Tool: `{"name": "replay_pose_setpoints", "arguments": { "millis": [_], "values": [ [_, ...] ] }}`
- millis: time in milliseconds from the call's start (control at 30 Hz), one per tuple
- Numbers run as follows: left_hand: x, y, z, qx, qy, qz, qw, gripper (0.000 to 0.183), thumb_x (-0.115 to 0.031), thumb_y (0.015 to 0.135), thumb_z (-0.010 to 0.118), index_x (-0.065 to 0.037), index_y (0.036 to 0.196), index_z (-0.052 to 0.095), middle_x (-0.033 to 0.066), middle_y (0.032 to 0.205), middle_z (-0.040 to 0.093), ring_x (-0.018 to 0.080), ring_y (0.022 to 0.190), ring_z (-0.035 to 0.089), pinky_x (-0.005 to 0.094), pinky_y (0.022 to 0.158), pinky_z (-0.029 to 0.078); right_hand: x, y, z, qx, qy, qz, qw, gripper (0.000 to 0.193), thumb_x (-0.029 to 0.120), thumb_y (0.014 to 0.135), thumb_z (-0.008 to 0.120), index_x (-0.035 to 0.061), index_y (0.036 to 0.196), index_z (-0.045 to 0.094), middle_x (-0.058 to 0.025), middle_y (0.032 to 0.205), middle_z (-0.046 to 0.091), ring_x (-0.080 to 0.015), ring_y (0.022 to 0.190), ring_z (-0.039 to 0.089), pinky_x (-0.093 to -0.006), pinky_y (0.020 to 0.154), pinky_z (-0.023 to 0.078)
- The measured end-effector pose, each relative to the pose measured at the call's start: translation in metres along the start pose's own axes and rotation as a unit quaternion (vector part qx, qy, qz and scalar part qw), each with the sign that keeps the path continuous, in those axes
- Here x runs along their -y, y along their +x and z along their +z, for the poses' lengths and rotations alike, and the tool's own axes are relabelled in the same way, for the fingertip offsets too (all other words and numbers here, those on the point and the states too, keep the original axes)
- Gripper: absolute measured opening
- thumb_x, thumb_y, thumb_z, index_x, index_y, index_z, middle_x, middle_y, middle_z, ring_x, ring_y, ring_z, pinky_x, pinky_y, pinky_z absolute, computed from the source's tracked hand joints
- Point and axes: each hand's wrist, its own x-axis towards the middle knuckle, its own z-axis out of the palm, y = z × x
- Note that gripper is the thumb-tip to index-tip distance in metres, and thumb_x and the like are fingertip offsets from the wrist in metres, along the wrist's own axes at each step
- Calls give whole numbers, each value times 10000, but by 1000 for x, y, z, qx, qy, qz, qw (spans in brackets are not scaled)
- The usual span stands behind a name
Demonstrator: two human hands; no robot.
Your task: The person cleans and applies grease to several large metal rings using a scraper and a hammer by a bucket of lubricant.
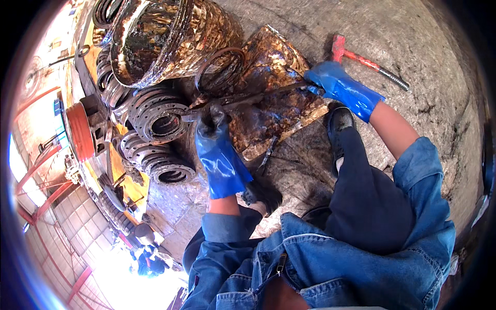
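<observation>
Both of my hands wear blue rubber gloves, blackened at the fingers. A long, dark, greasy metal bar [253, 97] runs between them, slanting up to the right. My left hand [213, 126] is closed round the bar near its left end, next to the flanged metal rings [164, 121]. At the far right end my right hand [330, 80] has its fingers closed on the bar. Beneath the bar lies an oily, brown-stained flat sheet [274, 116]. Several thin dark rings [221, 67] lean together just beyond the bar. The bar's exact kind is unclear.
A hammer [372, 61] with a red head lies on the floor beyond my right hand. A grease-covered drum [175, 39] lies on its side at the far left. More flanged rings [173, 173] sit nearer me. An orange-red cylinder [80, 132] stands at the left.
</observation>
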Motion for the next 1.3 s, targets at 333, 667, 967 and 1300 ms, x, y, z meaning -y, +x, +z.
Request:
{"name": "replay_pose_setpoints", "arguments": {
  "millis": [333,667,967,1300],
  "values": [
    [85,6,-61,-215,-274,-227,910,430,-159,900,633,-17,1283,500,91,963,644,179,771,621,322,713,541,8,13,-11,127,-56,-5,990,215,182,732,677,104,927,630,-113,855,675,-337,819,668,-447,650,528],
    [79,-49,-64,-114,-47,-94,988,443,-277,953,516,-84,1348,461,128,1114,635,237,843,642,359,675,551,27,-14,-5,25,164,-41,985,445,207,872,609,104,1302,556,-154,1062,678,-313,971,651,-383,803,531],
    [117,0,-109,-23,-196,-249,948,480,-361,981,444,-156,1412,396,156,1245,609,319,886,645,442,675,561,61,6,-27,24,241,-52,969,361,260,953,533,139,1291,573,-112,1063,663,-245,899,650,-379,777,528],
    [138,30,-121,-13,-192,-299,935,571,-542,938,471,-155,1359,464,176,1231,612,307,847,643,425,690,547,128,70,-81,92,81,1,992,566,521,1005,313,65,1136,622,-159,910,665,-296,832,643,-413,792,531]
  ]
}}
